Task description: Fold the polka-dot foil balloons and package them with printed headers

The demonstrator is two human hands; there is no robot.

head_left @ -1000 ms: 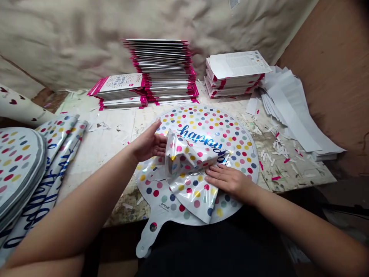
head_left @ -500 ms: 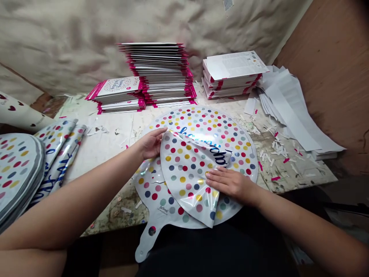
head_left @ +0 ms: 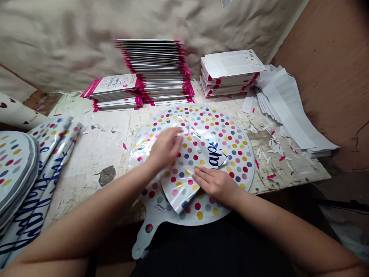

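A flat, round foil balloon [head_left: 239, 144] with multicoloured dots and a tailed neck lies in front of me, overhanging the table's front edge. On top of it lies a second dotted foil balloon [head_left: 187, 154], folded into a narrowing shape, with dark blue lettering at its right. My right hand [head_left: 220, 186] rests flat on the folded balloon's right side, fingers stretched out. Over its upper left part is my left hand [head_left: 167, 148], fingers bent and smeared by motion. Whether they grip the foil I cannot tell.
More dotted balloons [head_left: 15, 161] are piled at the left, beside folded ones [head_left: 54, 154]. At the back stand a tall stack of pink-edged card envelopes [head_left: 158, 69], a lower one [head_left: 115, 88] and another [head_left: 233, 73]. White paper sheets [head_left: 288, 104] and scraps [head_left: 272, 148] lie right.
My left hand has moved right and inward from the folded balloon's left edge. The folded balloon is narrower, its lower tip shifted left. My right hand has shifted slightly left, still flat.
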